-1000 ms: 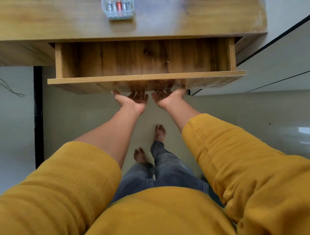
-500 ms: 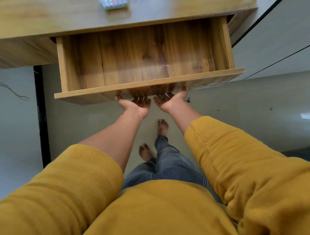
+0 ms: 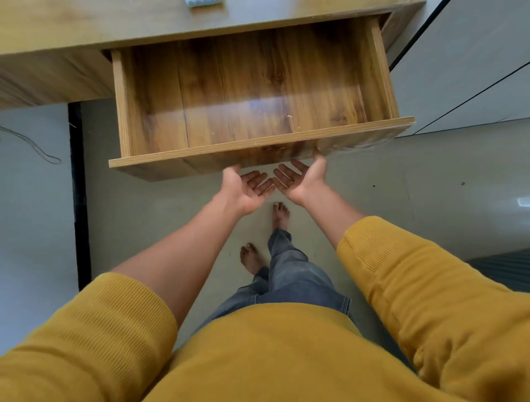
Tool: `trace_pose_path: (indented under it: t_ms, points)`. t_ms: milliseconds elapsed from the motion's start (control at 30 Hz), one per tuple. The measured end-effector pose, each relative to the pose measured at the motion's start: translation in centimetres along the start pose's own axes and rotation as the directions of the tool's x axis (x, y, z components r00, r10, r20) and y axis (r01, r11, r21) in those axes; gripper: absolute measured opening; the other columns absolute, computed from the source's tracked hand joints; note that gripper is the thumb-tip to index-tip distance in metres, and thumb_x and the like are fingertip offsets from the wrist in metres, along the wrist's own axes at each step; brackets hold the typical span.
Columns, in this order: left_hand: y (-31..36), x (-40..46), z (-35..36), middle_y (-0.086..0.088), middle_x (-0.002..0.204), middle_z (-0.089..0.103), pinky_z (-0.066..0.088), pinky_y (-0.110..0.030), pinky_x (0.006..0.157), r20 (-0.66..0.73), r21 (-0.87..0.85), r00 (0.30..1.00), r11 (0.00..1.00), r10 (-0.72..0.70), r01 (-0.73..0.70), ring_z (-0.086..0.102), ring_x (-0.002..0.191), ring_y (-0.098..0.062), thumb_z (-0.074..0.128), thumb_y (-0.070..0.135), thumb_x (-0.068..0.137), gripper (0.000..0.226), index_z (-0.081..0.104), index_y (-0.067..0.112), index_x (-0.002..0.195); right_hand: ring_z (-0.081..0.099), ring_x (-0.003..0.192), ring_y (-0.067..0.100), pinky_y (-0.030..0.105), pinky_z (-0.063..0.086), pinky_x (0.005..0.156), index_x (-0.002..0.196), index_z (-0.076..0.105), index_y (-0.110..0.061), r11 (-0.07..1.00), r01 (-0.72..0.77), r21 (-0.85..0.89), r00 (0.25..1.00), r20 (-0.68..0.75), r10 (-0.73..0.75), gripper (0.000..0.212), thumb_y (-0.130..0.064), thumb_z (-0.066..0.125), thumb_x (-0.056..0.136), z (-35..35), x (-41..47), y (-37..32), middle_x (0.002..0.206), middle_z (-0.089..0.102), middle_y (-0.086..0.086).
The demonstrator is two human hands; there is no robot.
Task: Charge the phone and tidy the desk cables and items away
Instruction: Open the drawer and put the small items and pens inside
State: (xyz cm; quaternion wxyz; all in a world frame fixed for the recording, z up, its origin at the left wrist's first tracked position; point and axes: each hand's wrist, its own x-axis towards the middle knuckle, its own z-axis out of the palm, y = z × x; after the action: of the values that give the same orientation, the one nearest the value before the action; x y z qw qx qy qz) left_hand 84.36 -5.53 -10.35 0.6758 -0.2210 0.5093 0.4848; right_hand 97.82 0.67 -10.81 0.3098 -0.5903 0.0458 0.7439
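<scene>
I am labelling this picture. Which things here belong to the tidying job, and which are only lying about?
For the job:
- open wooden drawer
- left hand
- right hand
- desk top

Only lying about:
- small case at the desk's far edge
- thin wire on the floor

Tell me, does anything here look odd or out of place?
Little stands out. The drawer hangs pulled far out of the desk with nothing in it. A loose cable lies on the floor at the left. Nothing looks spilled or broken.

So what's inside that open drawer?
The drawer shows only its bare wooden floor, with a few pale specks. Its rear part runs under the desk top, so that strip is hidden.
</scene>
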Motion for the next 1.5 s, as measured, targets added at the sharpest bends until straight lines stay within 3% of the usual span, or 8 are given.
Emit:
trace_pose_path:
  t_ms: [133, 233, 367, 533, 833, 967, 1133, 1500]
  points:
    - [0.2, -3.2, 0.2, -0.016, 0.124, 0.073, 0.057, -0.043, 0.102, 0.066, 0.463, 0.997, 0.884, 0.036, -0.062, 0.070, 0.115, -0.033, 0.042, 0.036, 0.113, 0.045, 0.066, 0.002, 0.130, 0.067, 0.108, 0.032, 0.043, 0.053, 0.090, 0.120, 0.064, -0.011, 0.963, 0.056, -0.264, 0.996, 0.075, -0.038, 0.056, -0.061, 0.046, 0.102, -0.8, -2.3, 0.0, 0.120, 0.068, 0.017]
    - [1.2, -5.0, 0.9, -0.003, 0.089, 0.079, 0.060, -0.036, 0.075, 0.174, 0.707, 0.891, 0.577, 0.419, -0.410, 0.074, 0.083, -0.020, 0.054, 0.029, 0.108, 0.028, 0.077, 0.014, 0.100, 0.068, 0.090, 0.025, 0.039, 0.053, 0.078, 0.108, 0.067, -0.012, 0.782, 0.191, -0.594, 0.981, 0.101, -0.164, 0.051, -0.058, 0.044, 0.106, 0.0, -4.6, -0.6, 0.102, 0.072, 0.011]
    - [3.5, -6.8, 2.0, 0.003, 0.087, 0.076, 0.055, -0.031, 0.074, 0.430, 0.832, 0.503, -0.113, 0.750, -0.543, 0.071, 0.083, -0.015, 0.057, 0.035, 0.101, 0.026, 0.079, 0.021, 0.097, 0.070, 0.069, 0.018, 0.039, 0.059, 0.070, 0.086, 0.070, -0.016, 0.325, 0.523, -0.788, 0.790, 0.306, -0.531, 0.041, -0.049, 0.053, 0.104, 1.9, -6.2, -1.8, 0.076, 0.075, -0.001]
    - [5.8, -6.3, 3.2, 0.001, 0.120, 0.074, 0.056, -0.038, 0.093, 0.568, 0.822, 0.526, -0.411, 0.633, -0.393, 0.068, 0.108, -0.019, 0.056, 0.038, 0.107, 0.028, 0.072, 0.022, 0.123, 0.068, 0.080, 0.015, 0.037, 0.060, 0.072, 0.093, 0.069, -0.021, -0.300, 0.583, -0.755, 0.467, 0.614, -0.636, 0.019, -0.036, 0.060, 0.100, 4.7, -7.2, -3.4, 0.085, 0.070, -0.006]
    - [6.5, -3.8, 2.3, -0.010, 0.132, 0.067, 0.048, -0.042, 0.094, 0.473, 0.823, 0.732, -0.542, 0.490, -0.170, 0.061, 0.118, -0.031, 0.040, 0.051, 0.109, 0.043, 0.063, 0.023, 0.134, 0.059, 0.123, 0.030, 0.051, 0.039, 0.106, 0.133, 0.063, -0.023, -0.749, 0.239, -0.618, 0.720, 0.630, -0.290, 0.052, -0.057, 0.032, 0.108, 4.7, -4.7, -4.5, 0.133, 0.065, 0.007]
    - [7.2, -3.8, 3.1, -0.013, 0.145, 0.063, 0.050, -0.047, 0.106, 0.391, 0.853, 0.779, -0.512, 0.491, -0.106, 0.059, 0.131, -0.037, 0.042, 0.058, 0.107, 0.059, 0.052, 0.020, 0.151, 0.055, 0.130, 0.032, 0.051, 0.034, 0.112, 0.137, 0.061, -0.023, -0.775, 0.215, -0.594, 0.714, 0.637, -0.290, 0.054, -0.056, 0.027, 0.110, 4.0, -4.9, -4.4, 0.140, 0.061, 0.009]
    - [7.1, -3.9, 2.5, -0.010, 0.103, 0.074, 0.058, -0.044, 0.091, 0.362, 0.846, 0.812, -0.527, 0.458, -0.079, 0.069, 0.098, -0.032, 0.040, 0.064, 0.106, 0.059, 0.073, 0.016, 0.115, 0.052, 0.135, 0.034, 0.054, 0.037, 0.110, 0.144, 0.056, -0.028, -0.778, 0.206, -0.594, 0.768, 0.591, -0.248, 0.058, -0.061, 0.025, 0.108, 3.9, -5.1, -4.2, 0.148, 0.056, 0.010]
    - [4.1, -3.8, 0.2, -0.011, 0.106, 0.070, 0.052, -0.042, 0.085, 0.468, 0.695, 0.778, -0.719, 0.419, -0.031, 0.062, 0.095, -0.030, 0.025, 0.068, 0.105, 0.068, 0.069, 0.017, 0.110, 0.046, 0.141, 0.035, 0.051, 0.040, 0.110, 0.145, 0.059, -0.029, -0.785, 0.238, -0.571, 0.836, 0.533, -0.134, 0.064, -0.069, 0.029, 0.105, 2.8, -6.4, -3.6, 0.151, 0.052, 0.013]
